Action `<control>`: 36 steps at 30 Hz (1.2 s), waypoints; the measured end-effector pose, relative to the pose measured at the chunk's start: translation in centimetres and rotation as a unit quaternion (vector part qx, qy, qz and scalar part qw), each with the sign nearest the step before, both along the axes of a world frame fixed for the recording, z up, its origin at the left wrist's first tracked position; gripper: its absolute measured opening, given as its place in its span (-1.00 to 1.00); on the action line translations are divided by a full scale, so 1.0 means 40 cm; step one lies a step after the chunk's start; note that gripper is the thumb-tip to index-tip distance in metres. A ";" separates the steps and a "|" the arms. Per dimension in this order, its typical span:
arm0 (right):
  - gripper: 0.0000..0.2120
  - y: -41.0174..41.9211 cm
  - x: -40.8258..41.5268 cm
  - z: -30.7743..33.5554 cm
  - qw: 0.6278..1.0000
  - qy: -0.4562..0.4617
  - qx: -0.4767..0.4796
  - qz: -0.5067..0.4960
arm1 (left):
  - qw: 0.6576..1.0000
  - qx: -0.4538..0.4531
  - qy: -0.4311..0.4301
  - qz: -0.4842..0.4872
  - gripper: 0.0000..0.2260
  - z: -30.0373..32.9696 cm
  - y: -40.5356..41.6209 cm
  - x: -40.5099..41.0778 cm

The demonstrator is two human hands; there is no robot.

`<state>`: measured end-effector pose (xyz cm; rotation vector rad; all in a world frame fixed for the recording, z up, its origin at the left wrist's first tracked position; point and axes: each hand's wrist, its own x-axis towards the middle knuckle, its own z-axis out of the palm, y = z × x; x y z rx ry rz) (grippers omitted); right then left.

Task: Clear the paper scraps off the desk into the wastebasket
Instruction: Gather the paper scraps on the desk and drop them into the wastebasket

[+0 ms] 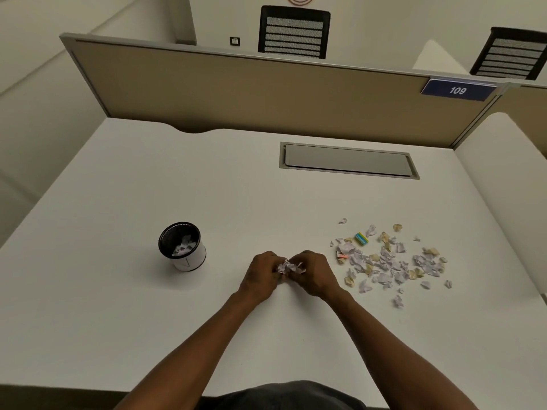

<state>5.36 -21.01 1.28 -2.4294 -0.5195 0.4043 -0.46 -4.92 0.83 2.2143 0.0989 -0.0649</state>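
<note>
Both hands, left hand and right hand, pinch a paper wad in a narrow grip at frame centre; wastebasket stands left, scraps lie right on the desk.

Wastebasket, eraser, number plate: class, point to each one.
Wastebasket (189, 255), head view, on its white outer wall.
Eraser (361, 238), head view, middle of its top face.
Number plate (458, 90), head view, on the printed 109.

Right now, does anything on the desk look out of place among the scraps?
Yes. A small yellow and green eraser lies at the pile of paper scraps's far left edge. It is not paper, so it looks misplaced there.
</note>
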 end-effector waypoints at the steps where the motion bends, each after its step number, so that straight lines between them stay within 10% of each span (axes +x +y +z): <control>1: -0.80 0.000 0.001 0.003 1.000 0.007 0.006 -0.003 | 1.000 -0.006 -0.004 0.006 -0.84 0.005 0.005 -0.001; 25: -0.75 0.444 0.039 0.265 0.982 0.109 0.110 0.107 | 0.974 0.033 -0.021 0.225 -0.81 0.256 0.415 -0.099; 36: -0.57 0.555 -0.023 0.243 0.979 -0.027 0.032 0.199 | 0.965 0.099 0.047 0.237 -0.59 0.216 0.494 -0.135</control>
